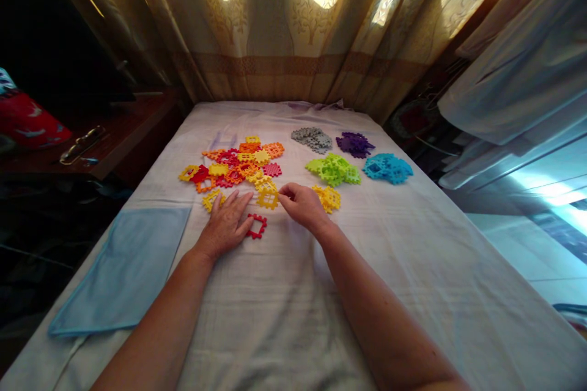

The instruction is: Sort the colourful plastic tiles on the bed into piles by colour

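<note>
My right hand pinches the edge of a yellow window-shaped piece, just in front of a mixed pile of red, orange and yellow pieces. Spread out flat, my left hand rests between a yellow piece and a red square frame, its thumb touching the frame. Beside my right wrist lies a small yellow pile. Behind it is a lime green pile.
Gray, purple and blue piles sit at the back right of the white-sheeted surface. A light blue cloth lies at the left. Curtains hang behind, and a dark wooden table stands at the left.
</note>
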The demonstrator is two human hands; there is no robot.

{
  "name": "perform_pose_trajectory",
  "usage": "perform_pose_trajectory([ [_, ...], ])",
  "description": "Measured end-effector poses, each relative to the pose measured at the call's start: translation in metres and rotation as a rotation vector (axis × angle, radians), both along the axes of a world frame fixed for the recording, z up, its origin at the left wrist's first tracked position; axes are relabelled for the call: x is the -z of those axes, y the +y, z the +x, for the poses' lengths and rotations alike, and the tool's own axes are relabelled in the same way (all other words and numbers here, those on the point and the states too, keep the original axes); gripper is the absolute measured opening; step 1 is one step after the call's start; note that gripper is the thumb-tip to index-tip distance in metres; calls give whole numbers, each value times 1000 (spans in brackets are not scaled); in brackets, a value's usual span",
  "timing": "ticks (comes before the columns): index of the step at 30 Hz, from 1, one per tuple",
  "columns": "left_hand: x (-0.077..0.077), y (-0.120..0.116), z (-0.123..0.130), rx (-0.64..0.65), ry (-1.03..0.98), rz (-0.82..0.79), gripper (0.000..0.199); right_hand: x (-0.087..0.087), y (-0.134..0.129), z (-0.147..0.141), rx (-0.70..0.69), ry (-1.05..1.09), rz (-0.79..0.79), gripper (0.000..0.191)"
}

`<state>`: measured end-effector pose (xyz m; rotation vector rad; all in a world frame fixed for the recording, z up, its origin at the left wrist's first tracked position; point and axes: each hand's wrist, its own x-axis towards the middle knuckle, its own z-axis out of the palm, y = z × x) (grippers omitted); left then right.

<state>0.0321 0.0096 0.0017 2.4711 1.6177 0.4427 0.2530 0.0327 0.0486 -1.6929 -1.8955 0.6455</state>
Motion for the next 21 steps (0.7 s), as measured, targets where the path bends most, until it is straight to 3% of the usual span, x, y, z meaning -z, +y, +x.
perform_pose_trajectory([
  [4,-1,0,-1,-24,-15,7,57,-8,13,42,83,117,-3,13],
  [10,2,2,-2,-17,-47,49,51,-16,17,110,245,286,-202,9],
  [16,0,3,-7,-64,-117,137,43,-16,12,127,307,240,-351,11],
  [21,-9,6,-22,-352,-161,279,40,-12,13,130,356,233,-384,11],
])
